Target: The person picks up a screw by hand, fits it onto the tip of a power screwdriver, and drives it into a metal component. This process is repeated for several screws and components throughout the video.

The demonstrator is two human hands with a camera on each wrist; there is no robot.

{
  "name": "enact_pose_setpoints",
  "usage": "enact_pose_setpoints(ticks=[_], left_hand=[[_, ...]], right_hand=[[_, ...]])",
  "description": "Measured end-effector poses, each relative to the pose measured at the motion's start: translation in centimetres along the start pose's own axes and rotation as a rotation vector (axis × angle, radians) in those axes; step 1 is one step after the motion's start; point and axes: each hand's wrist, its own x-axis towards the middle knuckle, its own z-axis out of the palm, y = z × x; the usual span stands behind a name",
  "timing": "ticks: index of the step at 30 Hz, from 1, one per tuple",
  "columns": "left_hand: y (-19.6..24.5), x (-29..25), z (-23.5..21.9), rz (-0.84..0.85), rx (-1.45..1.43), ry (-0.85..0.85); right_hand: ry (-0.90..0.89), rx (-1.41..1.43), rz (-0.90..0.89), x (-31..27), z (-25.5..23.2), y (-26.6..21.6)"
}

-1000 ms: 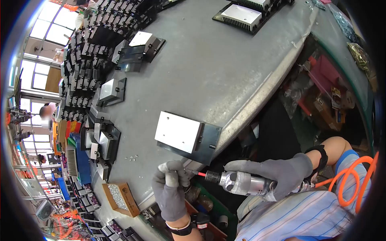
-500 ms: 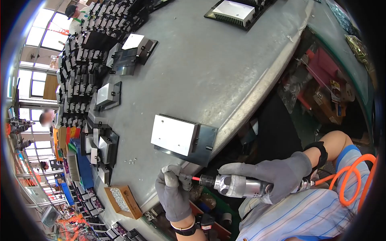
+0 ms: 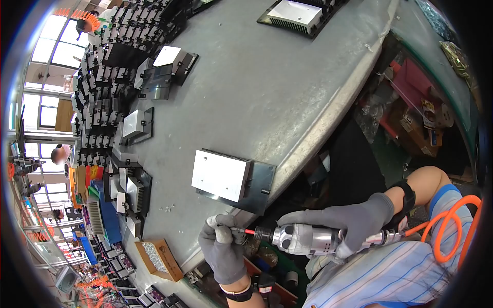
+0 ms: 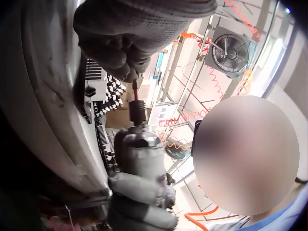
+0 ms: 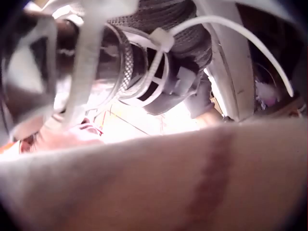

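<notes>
In a grey glove, my right hand (image 3: 362, 218) grips the body of a silver air screwdriver (image 3: 316, 240) fed by an orange coiled hose (image 3: 454, 220). Its red-sleeved bit (image 3: 249, 231) points at my gloved left hand (image 3: 223, 251), whose thumb and fingers pinch at the bit's tip. The left wrist view shows the same bit (image 4: 135, 90) entering between those fingertips; whatever small piece sits inside them is hidden. Just beyond both hands, a silver finned heat sink (image 3: 221, 174) lies on a dark plate (image 3: 263, 187) near the bench edge.
A cardboard box (image 3: 172, 262) of small screws stands left of my left hand, with loose screws (image 3: 167, 208) behind it. More heat sink units (image 3: 136, 126) line the bench's left side, and one unit (image 3: 295, 14) sits at the far end. Below the edge are bins and boxes (image 3: 411, 133).
The head view has shifted slightly, so bench items appear a little to the left. Both hands keep their hold, with the bit still meeting the left fingertips.
</notes>
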Motion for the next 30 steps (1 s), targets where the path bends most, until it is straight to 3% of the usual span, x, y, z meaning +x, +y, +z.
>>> enact_pose_setpoints(ticks=[2, 5, 6, 8, 9, 11, 12, 13, 15, 20, 22, 30], left_hand=[[-0.5, 0.1, -0.4, 0.092, 0.027, -0.031], [-0.5, 0.4, 0.1, 0.074, -0.074, -0.096], [0.0, 0.2, 0.7, 0.073, -0.077, -0.101], [1.1, -0.3, 1.8, -0.046, 0.28, 0.097], [1.0, -0.2, 1.8, -0.049, 0.278, 0.089], [1.2, 0.4, 1.3, 0.512, 0.764, 0.257], [2.5, 0.8, 0.4, 0.481, 1.072, 0.246], [3.1, 0.8, 0.6, 0.467, 1.078, 0.249], [3.7, 2.6, 2.1, 0.647, 1.402, 0.103], [3.1, 4.6, 2.5, 0.493, 1.404, -0.039], [2.9, 4.8, 2.2, 0.5, 1.415, -0.047], [2.5, 5.5, 1.9, 0.499, 1.309, -0.07]], right_hand=[[-0.157, 0.679, 0.101, -0.1, -0.2, -0.1], [-0.089, 0.6, 0.009, 0.0, 0.4, 0.2], [-0.012, 0.139, -0.089, -0.3, 0.2, 0.6], [0.001, 0.096, -0.056, -0.9, -0.1, 0.3], [0.004, 0.051, -0.021, -1.2, -0.3, 0.0], [0.086, 0.059, 0.019, -1.9, -0.6, -0.9], [0.129, 0.053, -0.055, -2.5, -1.0, 0.9], [0.162, 0.059, -0.126, -2.4, -0.9, 0.9], [0.196, 0.002, -0.075, -2.8, -1.2, 0.8], [0.178, 0.128, -0.039, -2.1, -1.7, 1.1], [0.166, 0.246, -0.029, -1.8, -1.7, 1.0], [0.172, 0.222, 0.013, -1.7, -2.5, 1.1]])
